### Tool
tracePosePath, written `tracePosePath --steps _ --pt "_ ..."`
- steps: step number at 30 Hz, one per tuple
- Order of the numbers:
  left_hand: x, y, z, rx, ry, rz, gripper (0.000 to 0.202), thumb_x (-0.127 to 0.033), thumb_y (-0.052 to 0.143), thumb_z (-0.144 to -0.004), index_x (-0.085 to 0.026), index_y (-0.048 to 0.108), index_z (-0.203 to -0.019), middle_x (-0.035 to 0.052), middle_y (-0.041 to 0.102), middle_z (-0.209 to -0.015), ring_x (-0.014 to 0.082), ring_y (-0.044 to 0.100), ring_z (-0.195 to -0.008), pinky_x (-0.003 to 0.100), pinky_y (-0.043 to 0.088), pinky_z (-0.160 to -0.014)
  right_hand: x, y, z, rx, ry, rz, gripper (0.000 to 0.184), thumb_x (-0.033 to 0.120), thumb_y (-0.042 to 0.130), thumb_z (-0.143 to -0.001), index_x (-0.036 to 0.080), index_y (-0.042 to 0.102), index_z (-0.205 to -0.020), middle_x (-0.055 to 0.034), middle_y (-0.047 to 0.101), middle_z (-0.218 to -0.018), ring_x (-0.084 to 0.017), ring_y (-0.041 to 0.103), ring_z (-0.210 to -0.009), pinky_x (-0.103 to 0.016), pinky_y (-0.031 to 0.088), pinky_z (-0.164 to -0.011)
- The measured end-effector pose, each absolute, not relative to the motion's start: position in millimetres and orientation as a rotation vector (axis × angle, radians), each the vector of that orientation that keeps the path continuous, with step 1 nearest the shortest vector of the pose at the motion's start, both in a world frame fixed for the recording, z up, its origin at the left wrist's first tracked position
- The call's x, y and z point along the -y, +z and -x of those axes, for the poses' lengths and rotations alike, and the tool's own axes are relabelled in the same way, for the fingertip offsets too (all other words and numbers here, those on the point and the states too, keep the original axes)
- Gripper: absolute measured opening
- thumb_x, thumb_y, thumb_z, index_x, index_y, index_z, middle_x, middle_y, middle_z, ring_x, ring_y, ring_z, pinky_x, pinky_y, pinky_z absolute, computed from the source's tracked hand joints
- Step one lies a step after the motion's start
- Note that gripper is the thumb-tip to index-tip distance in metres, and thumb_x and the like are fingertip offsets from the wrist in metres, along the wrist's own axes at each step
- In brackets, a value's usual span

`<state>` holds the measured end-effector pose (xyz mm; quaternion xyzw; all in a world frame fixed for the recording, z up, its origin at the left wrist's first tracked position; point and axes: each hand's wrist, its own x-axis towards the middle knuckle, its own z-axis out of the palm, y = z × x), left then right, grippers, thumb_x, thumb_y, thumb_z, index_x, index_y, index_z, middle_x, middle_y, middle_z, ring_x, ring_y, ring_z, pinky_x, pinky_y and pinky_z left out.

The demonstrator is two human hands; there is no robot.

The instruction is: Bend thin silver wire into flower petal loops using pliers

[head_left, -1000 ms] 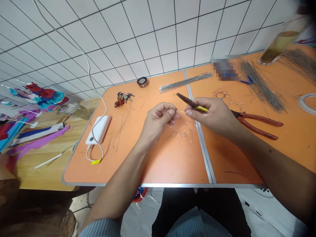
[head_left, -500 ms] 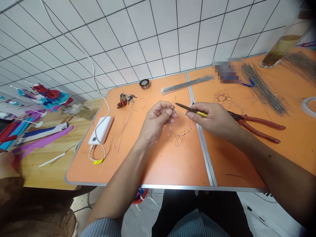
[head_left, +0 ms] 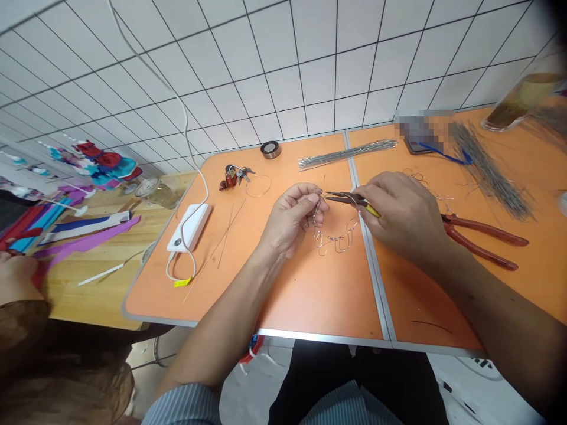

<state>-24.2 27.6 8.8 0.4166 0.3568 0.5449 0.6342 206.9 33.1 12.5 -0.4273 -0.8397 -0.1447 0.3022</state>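
Note:
Between the thumb and fingers of my left hand [head_left: 297,217] is one end of a thin wire ring with several bent loops [head_left: 340,239], which hangs above the orange table. My right hand [head_left: 398,209] grips needle-nose pliers [head_left: 343,196] with yellow on the handle. The pliers' jaws point left and reach close to the wire at my left fingertips; whether they touch it I cannot tell. A second wire flower [head_left: 415,175] lies on the table, partly hidden behind my right hand. Larger red-handled pliers [head_left: 486,242] lie beyond my right wrist, their head partly covered.
On the orange table lie a white power bank [head_left: 189,227] with a cable, keys [head_left: 239,175], a tape roll [head_left: 270,150] and wire bundles [head_left: 348,154]. A glass of drink [head_left: 520,100] stands back right. At left, another person's hand [head_left: 18,274] is over a wooden table [head_left: 97,301].
My right hand has turned, and the pliers' jaws now lie more level and appear parted. The wire ring has shifted slightly in my left fingers. The whole view has moved a little.

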Motion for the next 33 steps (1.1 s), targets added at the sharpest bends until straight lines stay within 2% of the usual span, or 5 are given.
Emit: tracePosePath --steps 13,28,33 --pt "-25.2 11.4 21.6 -0.829 1.241 -0.941 0.032 -0.036 0.091 -0.082 -0.019 0.069 -0.097 0.0002 0.076 -0.078 0.0088 0.063 -0.057 0.022 0.050 -0.055 -35.5 4.1 -208.2 2.224 -0.316 1.080 0.018 0.021 0.059 -0.106 0.022 0.078 -0.104 -0.0107 0.075 -0.096 -0.027 0.064 -0.086 -0.040 0.046 -0.077" --pt "-24.2 11.8 18.9 -0.857 1.257 -0.917 0.021 -0.032 0.084 -0.088 -0.018 0.070 -0.093 0.0003 0.074 -0.075 0.0072 0.059 -0.053 0.020 0.045 -0.051 -33.4 6.0 -204.9 2.224 -0.318 1.092 0.022 0.025 0.058 -0.111 0.021 0.078 -0.100 -0.0098 0.075 -0.092 -0.025 0.067 -0.085 -0.037 0.045 -0.071" --pt "-20.8 14.9 15.7 -0.924 1.283 -0.963 0.021 -0.036 0.080 -0.093 -0.018 0.069 -0.090 -0.0016 0.069 -0.070 0.0064 0.054 -0.047 0.020 0.038 -0.044 -33.7 4.6 -202.7 2.236 -0.338 1.046 0.024 0.026 0.059 -0.111 0.020 0.076 -0.097 -0.0085 0.074 -0.089 -0.024 0.066 -0.081 -0.037 0.046 -0.070"
